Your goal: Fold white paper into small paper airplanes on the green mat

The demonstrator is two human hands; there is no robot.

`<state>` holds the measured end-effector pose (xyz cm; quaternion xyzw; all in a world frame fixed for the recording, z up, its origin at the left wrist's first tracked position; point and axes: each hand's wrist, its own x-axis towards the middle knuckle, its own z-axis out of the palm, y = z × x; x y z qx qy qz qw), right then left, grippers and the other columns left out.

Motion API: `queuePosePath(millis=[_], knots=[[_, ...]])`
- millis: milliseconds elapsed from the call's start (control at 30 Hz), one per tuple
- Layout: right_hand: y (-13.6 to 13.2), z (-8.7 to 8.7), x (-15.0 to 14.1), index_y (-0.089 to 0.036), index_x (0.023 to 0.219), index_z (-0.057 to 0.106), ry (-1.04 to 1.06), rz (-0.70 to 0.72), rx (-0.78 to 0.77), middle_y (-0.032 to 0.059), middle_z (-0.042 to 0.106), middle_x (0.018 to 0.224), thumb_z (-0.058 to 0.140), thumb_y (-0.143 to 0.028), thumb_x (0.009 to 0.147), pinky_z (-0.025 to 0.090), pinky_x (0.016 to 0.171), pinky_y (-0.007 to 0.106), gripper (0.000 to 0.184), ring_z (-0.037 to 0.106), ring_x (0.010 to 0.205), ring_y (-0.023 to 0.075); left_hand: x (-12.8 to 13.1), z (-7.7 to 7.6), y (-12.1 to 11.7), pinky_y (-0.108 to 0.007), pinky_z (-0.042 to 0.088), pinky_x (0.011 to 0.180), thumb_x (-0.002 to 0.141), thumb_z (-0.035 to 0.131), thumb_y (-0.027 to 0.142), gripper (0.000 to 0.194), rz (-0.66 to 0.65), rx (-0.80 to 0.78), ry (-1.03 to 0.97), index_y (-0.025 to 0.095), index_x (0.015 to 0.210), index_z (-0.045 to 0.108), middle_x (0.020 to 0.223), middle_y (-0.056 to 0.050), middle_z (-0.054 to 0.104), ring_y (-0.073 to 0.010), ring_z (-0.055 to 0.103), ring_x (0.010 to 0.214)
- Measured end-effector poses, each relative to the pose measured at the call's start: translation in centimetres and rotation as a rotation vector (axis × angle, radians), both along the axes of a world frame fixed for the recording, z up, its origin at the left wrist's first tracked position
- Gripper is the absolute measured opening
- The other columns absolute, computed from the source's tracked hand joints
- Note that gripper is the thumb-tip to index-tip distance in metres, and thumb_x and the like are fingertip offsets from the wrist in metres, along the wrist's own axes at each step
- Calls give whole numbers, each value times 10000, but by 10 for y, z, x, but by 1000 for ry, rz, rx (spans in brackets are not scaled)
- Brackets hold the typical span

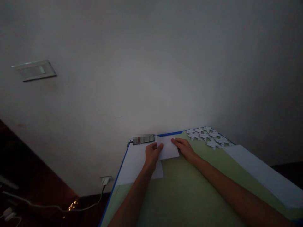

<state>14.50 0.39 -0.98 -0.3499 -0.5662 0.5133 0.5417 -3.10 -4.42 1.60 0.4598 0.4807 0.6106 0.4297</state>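
A small white sheet of paper (168, 150) is held up between my two hands over the table. My left hand (152, 154) pinches its left edge, thumb on the near face. On the opposite edge, my right hand (184, 148) grips the paper near its upper right corner with thumb and fingers. Beneath and to the left lies a larger white sheet (130, 168), partly covered by my left hand and forearm. Several folded white paper shapes (205, 136) with pointed ends are laid out in rows at the table's far right corner.
A phone (144, 139) with a cable lies at the far left edge of the green table (184, 192). White paper (265, 173) runs along the right edge. Behind stands a wall with a switch plate (34, 71); a plugged-in outlet (105, 180) sits low on the left.
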Motion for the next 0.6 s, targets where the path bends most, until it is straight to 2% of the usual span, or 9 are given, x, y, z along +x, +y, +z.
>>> queuePosePath(millis=[133,233,333,433,500,600], knots=[[3,4,1,-160,715,709,-61,-77,64,-5,581,623,750,-672,724,336,551,279,514,472,604,150,-1,-1,2,-245,432,535,599,897,414,391,-21,-25,-23,114,819,778,754,-88,755,-164,628,594],[4,4,1,-172,644,678,-107,-123,106,-15,544,597,758,-667,702,326,550,276,505,453,606,145,0,-5,2,-251,458,559,566,917,424,442,-21,-39,-68,115,854,787,742,-82,755,-168,640,605],[2,2,0,-175,720,696,-111,-94,83,-4,606,645,770,-665,681,374,545,276,497,512,611,158,2,-10,2,-277,503,599,553,928,410,439,-69,-49,-99,115,847,788,734,-86,755,-186,661,628],[1,1,0,-174,864,723,-52,-37,-4,22,695,753,861,-580,606,454,580,288,501,598,659,179,3,-13,1,-287,521,616,589,913,386,389,-135,-48,-80,120,844,790,750,-89,760,-196,675,650],[1,2,0,-171,860,730,-30,-19,-42,22,700,738,902,-531,559,468,586,292,500,606,646,176,4,-12,1,-290,527,628,597,909,378,379,-151,-52,-66,124,851,788,759,-88,763,-199,680,663],[3,5,3,-168,833,752,-39,-6,-40,28,715,729,900,-527,567,473,579,297,470,614,627,174,4,-10,2,-284,520,629,593,911,389,398,-145,-88,-47,119,854,780,779,-87,763,-189,675,658]])
